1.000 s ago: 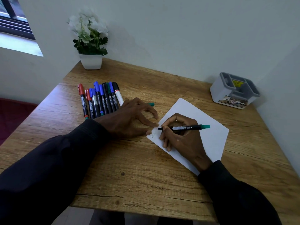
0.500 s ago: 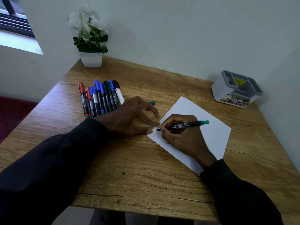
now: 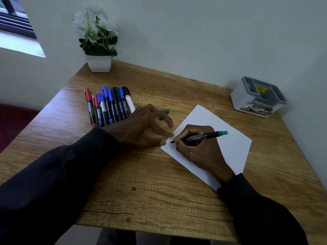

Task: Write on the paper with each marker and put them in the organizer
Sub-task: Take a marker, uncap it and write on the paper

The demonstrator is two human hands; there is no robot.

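My right hand grips a black marker with a green end, its tip touching the near-left corner of the white paper. Faint green writing shows at that corner. My left hand lies flat with spread fingers, its fingertips pressing the paper's left edge. A green cap peeks out from behind its fingers; I cannot tell whether the hand holds it. A row of several capped markers, red, blue, green and black, lies to the left. The grey and white organizer stands at the far right with nothing visible in its compartments.
A white pot with white flowers stands at the table's far left corner. Walls close off the back and right sides. The wooden table runs bare toward its front edge.
The marker tip has shifted slightly along the paper's corner while writing. My left hand stays on the paper's edge. The view has drifted a little.
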